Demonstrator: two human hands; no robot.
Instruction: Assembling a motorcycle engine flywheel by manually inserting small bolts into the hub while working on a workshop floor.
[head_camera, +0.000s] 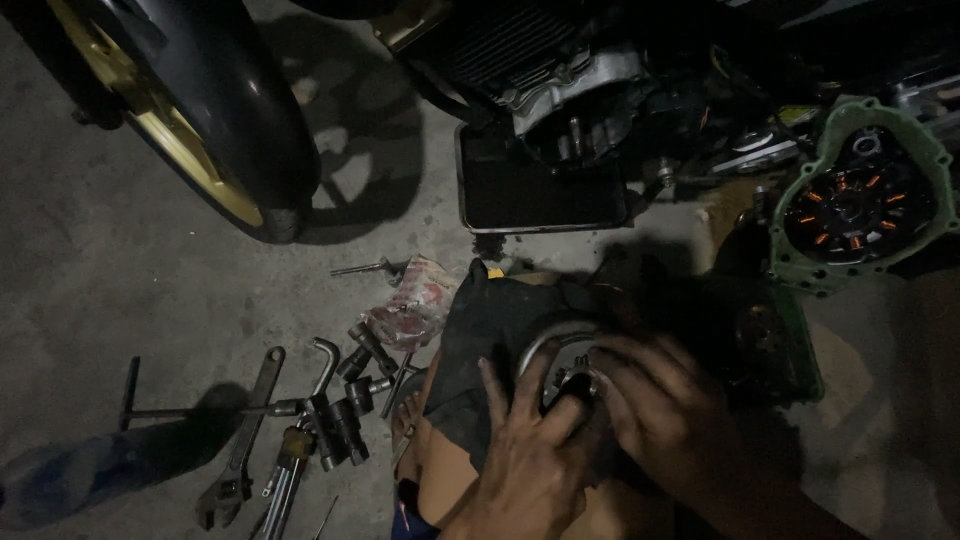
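You're gripping a round grey metal engine part on a black cloth over your knee: left hand fingers curled on its rim, right hand closed over its far side. Dim light; the part could be slipping off the cloth onto the concrete floor. Counting: one wheel, one black drain tray, one green-gasketed cover, one adjustable wrench.
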